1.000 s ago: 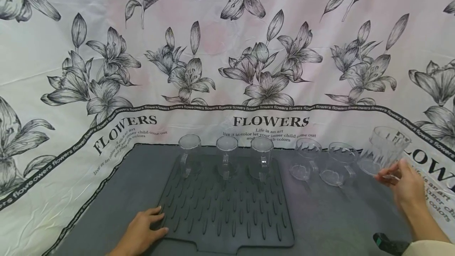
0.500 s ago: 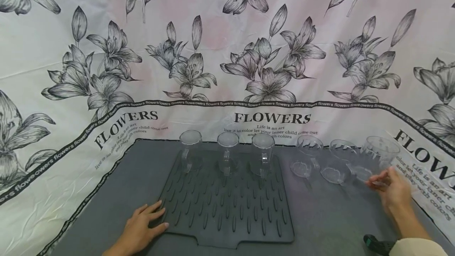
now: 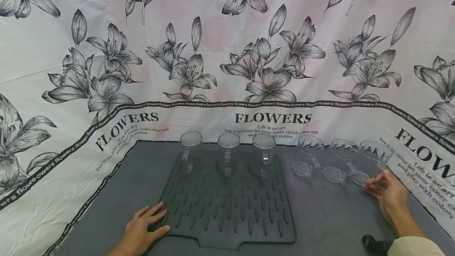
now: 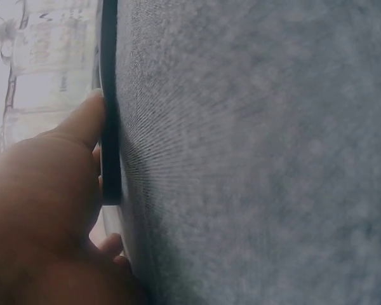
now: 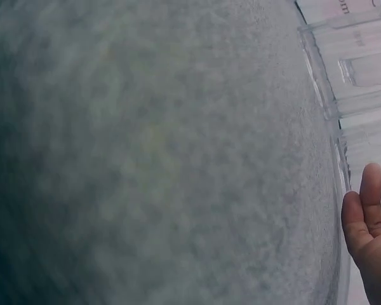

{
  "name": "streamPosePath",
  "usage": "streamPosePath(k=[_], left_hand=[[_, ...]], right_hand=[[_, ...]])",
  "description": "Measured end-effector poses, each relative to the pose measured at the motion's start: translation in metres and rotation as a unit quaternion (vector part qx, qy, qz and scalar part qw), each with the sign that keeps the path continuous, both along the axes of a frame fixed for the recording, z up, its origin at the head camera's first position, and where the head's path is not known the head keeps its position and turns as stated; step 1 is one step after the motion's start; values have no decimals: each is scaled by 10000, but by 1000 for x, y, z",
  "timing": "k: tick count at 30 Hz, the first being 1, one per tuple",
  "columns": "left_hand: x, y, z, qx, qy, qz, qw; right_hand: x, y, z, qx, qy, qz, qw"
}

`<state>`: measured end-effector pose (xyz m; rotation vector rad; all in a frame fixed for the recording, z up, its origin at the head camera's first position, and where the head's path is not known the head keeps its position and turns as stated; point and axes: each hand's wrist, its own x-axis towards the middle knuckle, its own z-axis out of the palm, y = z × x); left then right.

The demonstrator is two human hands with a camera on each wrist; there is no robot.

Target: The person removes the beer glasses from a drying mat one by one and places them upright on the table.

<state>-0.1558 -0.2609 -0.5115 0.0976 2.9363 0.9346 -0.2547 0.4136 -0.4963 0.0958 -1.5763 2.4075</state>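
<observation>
My right hand (image 3: 391, 198) pinches the lower near side of a clear glass mug (image 3: 374, 157), which stands upright at the right end of a row on the table. Two more clear mugs, a middle one (image 3: 341, 161) and a left one (image 3: 308, 157), are beside it. In the right wrist view, two fingers (image 5: 370, 197) show against the glass. My left hand (image 3: 142, 228) rests spread at the left edge of a dark ridged drying mat (image 3: 227, 216), its thumb (image 4: 89, 117) touching the mat's side in the left wrist view.
Three clear mugs, a left one (image 3: 191, 153), a middle one (image 3: 228, 155) and a right one (image 3: 263, 155), stand along the mat's back, seemingly upside down. The grey tabletop (image 3: 330, 216) meets a flower-printed cloth (image 3: 199, 121) behind. A dark strap (image 3: 375, 245) circles my right wrist.
My right hand has moved left and down with the mug, from raised and tilted to upright at the end of the row. My left hand has stayed at the mat's edge.
</observation>
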Motion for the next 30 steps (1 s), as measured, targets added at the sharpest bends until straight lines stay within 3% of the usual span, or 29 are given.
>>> streamPosePath(k=[4, 9, 14, 18, 20, 26, 30], left_hand=[[-1, 0, 0, 4, 4, 34, 10000], [-2, -1, 1, -84, 72, -10, 9999], [0, 0, 0, -157, -43, 91, 9998], [1, 1, -3, -155, -121, 244, 9995], [2, 1, -4, -145, -127, 245, 9995], [2, -1, -4, -84, -64, 183, 9998], [1, -1, -3, -149, 154, 88, 9997]], right_hand=[[1, 4, -2, 223, -361, -286, 9987], [2, 6, -5, 724, -958, -819, 9894], [1, 6, -6, 979, -1152, -1096, 9824], [4, 3, -4, 1306, -1431, -1694, 9663], [5, 0, -2, 1776, -1585, -2265, 9445], [13, -11, 19, 3013, -1894, -3924, 8482], [23, -25, 39, 2971, -1592, -4530, 8253]])
